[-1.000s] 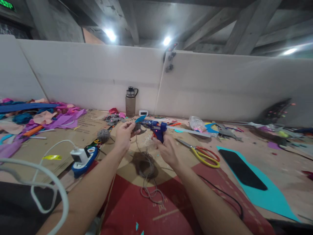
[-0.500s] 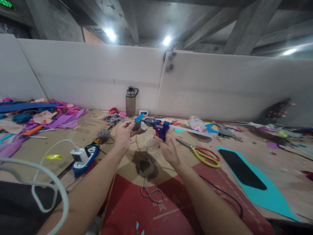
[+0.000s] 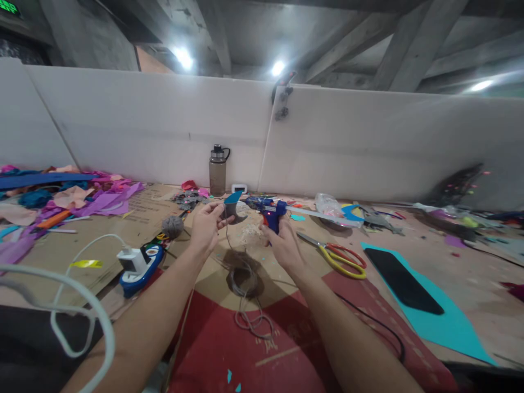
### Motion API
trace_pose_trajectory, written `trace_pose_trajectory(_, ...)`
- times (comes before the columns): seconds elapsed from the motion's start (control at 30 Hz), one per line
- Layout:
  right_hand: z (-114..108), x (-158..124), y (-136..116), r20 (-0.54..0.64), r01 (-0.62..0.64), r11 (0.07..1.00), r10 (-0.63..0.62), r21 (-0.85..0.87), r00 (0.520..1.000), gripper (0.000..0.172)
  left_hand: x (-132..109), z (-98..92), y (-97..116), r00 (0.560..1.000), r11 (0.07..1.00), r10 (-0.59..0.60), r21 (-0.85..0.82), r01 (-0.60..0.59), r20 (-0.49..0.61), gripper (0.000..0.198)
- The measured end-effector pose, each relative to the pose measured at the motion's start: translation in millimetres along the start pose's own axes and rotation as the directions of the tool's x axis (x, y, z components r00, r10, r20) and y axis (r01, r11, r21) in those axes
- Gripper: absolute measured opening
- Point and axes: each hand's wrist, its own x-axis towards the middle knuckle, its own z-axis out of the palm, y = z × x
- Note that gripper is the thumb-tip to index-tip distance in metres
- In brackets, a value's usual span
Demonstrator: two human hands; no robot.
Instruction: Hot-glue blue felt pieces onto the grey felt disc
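Observation:
My left hand (image 3: 208, 222) pinches a small curved piece (image 3: 232, 208), blue at the top and grey below, with a grey cord (image 3: 227, 234) hanging beneath it. In my right hand (image 3: 282, 240) is a blue hot glue gun (image 3: 270, 210), its nozzle pointing left at the piece; a long pale glue stick (image 3: 315, 214) juts from its back. Whether the nozzle touches the piece I cannot tell. Loops of the cord lie on the red and tan board (image 3: 229, 305) below. Scissors (image 3: 338, 256) with red and yellow handles rest right of my right hand.
A blue power strip (image 3: 141, 275) with a white plug stands left of my arm. A bottle (image 3: 218, 172) stands at the white partition (image 3: 155, 125). Coloured scraps (image 3: 82, 196) pile up at left. A black phone-like slab (image 3: 403, 278) lies on turquoise sheet (image 3: 454, 327) at right.
The piece in my left hand has turned a little, showing more of its blue top. The glue gun stays close to it, nearly unmoved. The view has shifted slightly.

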Motion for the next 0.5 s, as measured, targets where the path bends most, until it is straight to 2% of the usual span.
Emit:
trace_pose_trajectory(0.1,-0.6,6.1,7.0,0.093,-0.169,0.972,0.155,0.164,0.983,0.019,0.0,0.3,0.0,1.0,1.0,-0.006,-0.011,0.006,-0.001,0.022)
trace_pose_trajectory(0.17,-2.0,11.4,17.3,0.163,-0.292,0.937,0.263,0.194,0.951,0.016,0.0,0.3,-0.3,1.0,1.0,-0.007,-0.016,0.007,-0.001,0.021)
trace_pose_trajectory(0.23,-5.3,17.2,31.4,0.21,-0.408,0.899,0.373,0.158,0.904,0.011,0.0,0.1,-0.7,1.0,1.0,-0.002,-0.016,0.001,-0.003,0.02)
trace_pose_trajectory(0.3,-11.0,22.6,46.6,0.229,-0.464,0.885,0.445,0.036,0.866,0.006,-0.3,0.1,-0.9,1.0,1.0,0.011,-0.008,-0.011,-0.001,0.02)
trace_pose_trajectory(0.33,-14.8,24.7,53.4,0.212,-0.447,0.892,0.452,-0.073,0.867,0.006,-0.5,0.2,-1.1,1.0,1.0,0.02,-0.001,-0.02,-0.001,0.021)
trace_pose_trajectory(0.4,-23.4,27.7,62.8,0.127,-0.319,0.89,0.375,-0.325,0.918,0.019,-0.7,0.5,-1.6,0.999,0.999,0.044,0.018,-0.044,-0.001,0.021)
trace_pose_trajectory(0.47,-30.4,28.5,64.1,0.002,-0.172,0.846,0.2,-0.505,0.98,0.03,-0.9,0.9,-2.8,0.997,0.996,0.074,0.044,-0.074,-0.008,0.022)
trace_pose_trajectory(0.5,-31.7,28.2,61.4,-0.057,-0.118,0.83,0.104,-0.546,0.993,0.031,-1.1,1.1,-3.6,0.995,0.994,0.095,0.062,-0.094,-0.009,0.022)
